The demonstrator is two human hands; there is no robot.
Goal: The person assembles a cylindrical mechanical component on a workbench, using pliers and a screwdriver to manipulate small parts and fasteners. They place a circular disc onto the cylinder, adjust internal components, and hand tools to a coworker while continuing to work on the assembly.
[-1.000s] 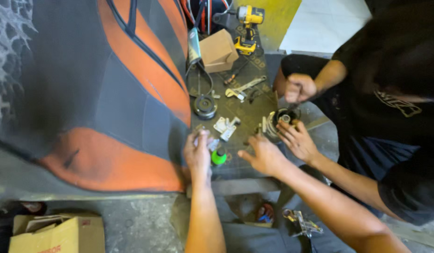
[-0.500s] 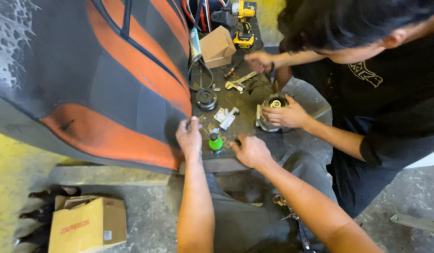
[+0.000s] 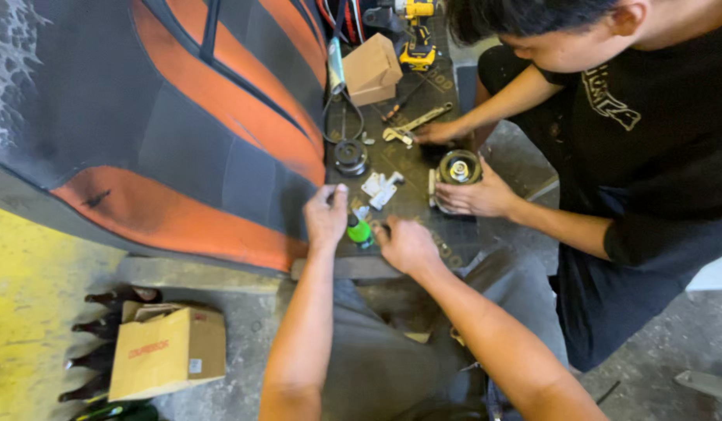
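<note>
dark work mat point(image 3: 408, 168) on concrete floor point(image 3: 244, 390)

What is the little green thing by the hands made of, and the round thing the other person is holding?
The little green bottle looks like glossy plastic: bright, even colour with a dark cap. It sits between the left hand and right hand. The round part under the other person's hand looks like metal: grey, with shiny rings.

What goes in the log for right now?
left hand: by green bottle | right hand: beside it | co-worker's hand: on round part
</note>
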